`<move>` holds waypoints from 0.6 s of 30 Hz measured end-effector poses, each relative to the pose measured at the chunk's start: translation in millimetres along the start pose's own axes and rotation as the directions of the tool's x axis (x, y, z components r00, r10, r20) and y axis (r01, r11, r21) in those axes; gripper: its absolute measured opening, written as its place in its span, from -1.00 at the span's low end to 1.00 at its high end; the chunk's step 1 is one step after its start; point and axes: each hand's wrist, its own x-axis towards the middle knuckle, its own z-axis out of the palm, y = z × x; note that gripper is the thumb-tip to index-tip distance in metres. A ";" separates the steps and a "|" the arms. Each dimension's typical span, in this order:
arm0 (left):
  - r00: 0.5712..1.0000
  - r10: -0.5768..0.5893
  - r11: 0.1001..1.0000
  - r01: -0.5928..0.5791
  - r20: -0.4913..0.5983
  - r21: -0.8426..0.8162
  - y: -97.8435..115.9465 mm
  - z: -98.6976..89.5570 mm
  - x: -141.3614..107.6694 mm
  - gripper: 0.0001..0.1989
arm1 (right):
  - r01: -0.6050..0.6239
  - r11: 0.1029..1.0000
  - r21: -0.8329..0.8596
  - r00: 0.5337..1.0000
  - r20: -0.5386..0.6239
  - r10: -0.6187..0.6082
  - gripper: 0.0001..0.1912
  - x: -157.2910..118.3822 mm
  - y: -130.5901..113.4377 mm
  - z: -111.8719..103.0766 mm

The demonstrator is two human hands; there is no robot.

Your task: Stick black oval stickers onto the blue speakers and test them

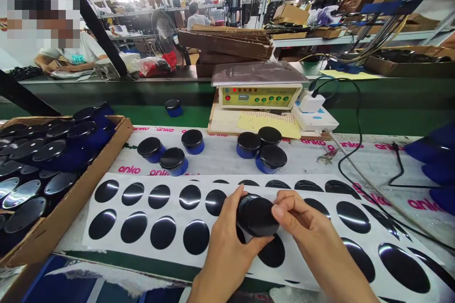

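Observation:
My left hand point(229, 241) is wrapped round a round, black-topped case point(243, 202), held tilted above the sheets. A glossy black round sticker point(261, 218) lies over most of the case's top. At the sticker's right edge, the thumb and fingers of my right hand point(302, 220) are pinched together on it. Beneath both hands spread white backing sheets point(117, 215) bearing rows of black round stickers point(162, 233). Just beyond stand several blue cases with black tops point(270, 157), some grouped at the right and others at the left point(173, 160).
A cardboard box point(122, 135) full of similar cases stands at left. Behind the sheets are a yellow-fronted control unit point(261, 97), a white power strip point(316, 116) and a black cable point(359, 118). More blue pieces point(437, 151) sit at right. A co-worker point(76, 49) sits across the line.

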 end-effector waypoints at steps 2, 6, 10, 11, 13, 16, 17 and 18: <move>1.000 0.009 1.000 -0.009 0.000 -0.004 -0.1 -0.1 0.5 -0.21 | -0.039 0.996 0.083 0.999 -0.008 0.040 -0.68 1.4 2.5 3.1; 1.000 0.017 1.000 -0.017 -0.002 -0.009 -1.6 0.3 0.6 -0.20 | -0.108 0.982 0.153 0.994 -0.002 0.110 -0.64 1.7 2.9 8.1; 0.999 0.038 0.999 -0.038 -0.007 -0.008 -4.4 0.8 0.4 -0.20 | -0.089 0.992 0.091 0.996 -0.001 0.089 -0.64 2.8 3.9 9.3; 0.999 0.043 0.999 -0.043 -0.007 -0.005 -5.1 0.9 0.3 -0.20 | -0.077 0.995 0.068 0.997 -0.006 0.077 -0.64 3.3 4.5 9.3; 0.999 0.053 0.999 -0.053 -0.011 0.003 -6.2 1.0 0.2 -0.20 | -0.044 0.999 0.013 0.999 -0.019 0.044 -0.65 4.0 5.6 9.4; 0.998 0.061 0.998 -0.060 -0.012 0.016 -6.4 1.0 0.3 -0.21 | 0.021 0.996 -0.091 0.999 -0.037 -0.025 -0.67 4.3 5.5 9.5; 0.998 0.058 0.998 -0.058 -0.010 0.019 -6.2 1.0 0.3 -0.22 | 0.040 0.991 -0.124 0.998 -0.041 -0.045 -0.68 4.2 4.9 9.5; 0.999 0.052 0.998 -0.052 -0.009 0.022 -5.9 1.0 0.4 -0.23 | 0.056 0.987 -0.151 0.997 -0.044 -0.063 -0.68 4.2 4.1 9.6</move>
